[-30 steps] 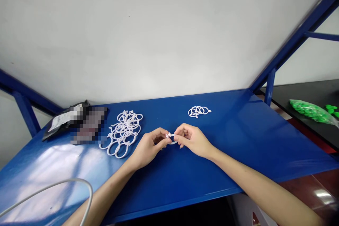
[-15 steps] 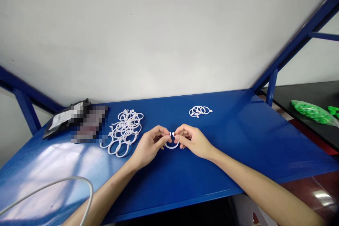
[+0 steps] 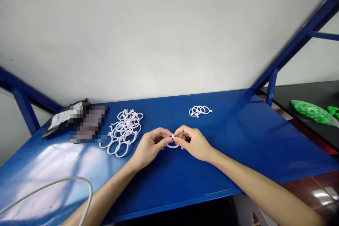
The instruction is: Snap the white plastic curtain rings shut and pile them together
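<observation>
A white plastic ring, like a shower curtain ring, is pinched between both my hands over the blue table. My left hand is closed on one end of it, thumb against fingertips. My right hand grips the other end the same way. The small knobbed ends meet between my fingertips, and I cannot tell whether they are locked together. Left of my hands lies a tangled pile of white rings. A smaller group of white rings lies beyond my right hand.
A black plastic mailer and a partly blurred flat package lie at the table's left. A pale cable loops across the lower left. Blue frame bars rise at the sides. Bagged green pieces rest on a black surface at right.
My hands have come closer together. The gap between the ring's two knobbed ends has closed. Both groups of rings stay where they were.
</observation>
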Available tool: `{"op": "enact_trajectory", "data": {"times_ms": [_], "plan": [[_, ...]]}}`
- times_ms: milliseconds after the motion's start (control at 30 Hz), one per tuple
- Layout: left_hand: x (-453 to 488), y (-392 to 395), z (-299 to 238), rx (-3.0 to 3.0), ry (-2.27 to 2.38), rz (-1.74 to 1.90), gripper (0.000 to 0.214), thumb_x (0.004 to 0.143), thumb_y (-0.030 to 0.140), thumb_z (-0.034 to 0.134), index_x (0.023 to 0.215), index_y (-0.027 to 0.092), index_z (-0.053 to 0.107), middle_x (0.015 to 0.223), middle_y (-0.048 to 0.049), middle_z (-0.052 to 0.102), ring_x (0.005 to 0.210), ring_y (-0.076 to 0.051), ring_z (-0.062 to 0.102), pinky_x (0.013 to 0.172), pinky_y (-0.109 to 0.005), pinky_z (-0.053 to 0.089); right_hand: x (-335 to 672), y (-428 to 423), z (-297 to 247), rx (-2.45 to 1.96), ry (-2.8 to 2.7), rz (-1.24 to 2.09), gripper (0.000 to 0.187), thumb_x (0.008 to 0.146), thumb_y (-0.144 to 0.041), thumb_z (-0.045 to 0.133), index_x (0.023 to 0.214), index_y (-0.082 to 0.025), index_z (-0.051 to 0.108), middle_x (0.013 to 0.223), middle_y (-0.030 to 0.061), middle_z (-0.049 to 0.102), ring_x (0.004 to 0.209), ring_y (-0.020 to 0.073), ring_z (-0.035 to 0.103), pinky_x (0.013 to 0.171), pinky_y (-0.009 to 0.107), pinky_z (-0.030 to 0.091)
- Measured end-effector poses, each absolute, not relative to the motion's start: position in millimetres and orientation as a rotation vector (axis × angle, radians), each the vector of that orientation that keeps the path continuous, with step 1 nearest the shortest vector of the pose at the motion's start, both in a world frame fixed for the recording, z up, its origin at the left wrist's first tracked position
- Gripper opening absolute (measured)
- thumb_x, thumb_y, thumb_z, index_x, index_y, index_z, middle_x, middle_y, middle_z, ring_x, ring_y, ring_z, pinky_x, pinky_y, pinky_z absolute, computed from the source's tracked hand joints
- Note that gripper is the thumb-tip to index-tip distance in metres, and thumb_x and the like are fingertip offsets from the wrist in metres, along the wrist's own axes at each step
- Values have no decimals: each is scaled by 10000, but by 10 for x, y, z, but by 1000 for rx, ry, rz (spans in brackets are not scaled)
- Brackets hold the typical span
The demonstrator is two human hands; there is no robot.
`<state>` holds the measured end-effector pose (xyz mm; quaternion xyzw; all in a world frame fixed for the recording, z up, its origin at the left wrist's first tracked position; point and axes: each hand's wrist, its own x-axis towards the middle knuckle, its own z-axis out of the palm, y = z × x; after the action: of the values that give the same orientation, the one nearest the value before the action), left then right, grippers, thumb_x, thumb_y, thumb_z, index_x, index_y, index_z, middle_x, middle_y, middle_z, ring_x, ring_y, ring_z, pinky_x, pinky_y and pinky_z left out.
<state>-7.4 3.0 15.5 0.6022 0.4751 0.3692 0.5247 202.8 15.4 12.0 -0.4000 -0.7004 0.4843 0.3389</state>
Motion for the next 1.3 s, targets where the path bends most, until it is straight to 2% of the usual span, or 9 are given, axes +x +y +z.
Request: {"op": "enact_trajectory", "data": {"times_ms": [433, 600, 1300], "plan": [[-71, 33, 122, 1425, 1139, 896, 273, 832, 439, 764, 920, 181, 765, 846, -47, 765, 718, -158, 659, 638, -256, 492, 2040, 136, 150, -1067, -1947, 1098, 154, 949, -355, 662, 913, -207, 687, 771, 5, 720, 616, 127, 617, 589, 251, 475], [-81, 13, 148, 1503, 1177, 887, 258, 837, 450, 758, 894, 201, 794, 893, -57, 797, 780, -195, 713, 716, -295, 546, 2059, 118, 171, -1058, -1995, 1036, 136, 957, -326, 660, 899, -215, 712, 807, 8, 722, 631, 127, 614, 594, 253, 466], [-35, -83, 79, 1665, 1171, 1018, 145, 875, 379, 765, 907, 252, 828, 886, -27, 819, 782, -202, 736, 726, -295, 556, 2139, 65, 138, -894, -2069, 881, 179, 1013, -362, 613, 947, -232, 717, 902, 38, 732, 747, 169, 666, 664, 299, 510]]}}
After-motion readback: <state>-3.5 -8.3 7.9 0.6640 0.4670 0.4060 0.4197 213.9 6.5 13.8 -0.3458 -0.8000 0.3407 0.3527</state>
